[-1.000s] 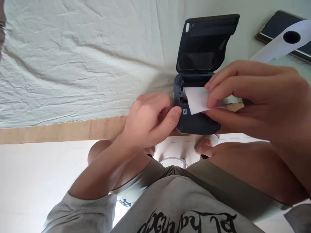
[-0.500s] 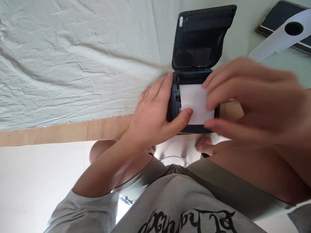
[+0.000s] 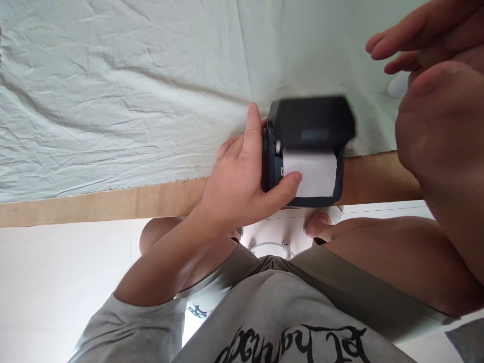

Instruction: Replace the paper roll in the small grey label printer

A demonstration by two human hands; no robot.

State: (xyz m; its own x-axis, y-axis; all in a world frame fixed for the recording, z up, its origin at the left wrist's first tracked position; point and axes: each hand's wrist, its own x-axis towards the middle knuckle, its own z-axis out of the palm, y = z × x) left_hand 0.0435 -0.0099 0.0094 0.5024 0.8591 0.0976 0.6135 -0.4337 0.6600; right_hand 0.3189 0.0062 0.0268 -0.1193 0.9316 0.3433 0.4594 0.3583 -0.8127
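Observation:
A small dark receipt printer (image 3: 340, 186) sits at the table's front edge. Its black lid (image 3: 313, 121) is partly lowered and blurred by motion. White paper (image 3: 315, 174) with an uneven right end lies across the printer's front, partly covered by the lid. My left hand (image 3: 242, 176) grips the printer's left side, its fingers along the outside and its thumb resting on the paper. Up at the right, my right hand (image 3: 442, 80) is raised away from the printer, fingers stretched out and apart, with nothing visible in it.
A pale green, wrinkled cloth (image 3: 132, 101) covers the table, leaving a bare wooden strip (image 3: 151, 201) along the front edge. The rounded end of a white object (image 3: 398, 84) peeks out beside my right hand, which hides the rest. My legs (image 3: 385, 247) are below the edge.
My right hand has left the paper and moved up and right. The lid has swung from upright down toward the printer. My left hand stays on the printer, its index finger lifted slightly.

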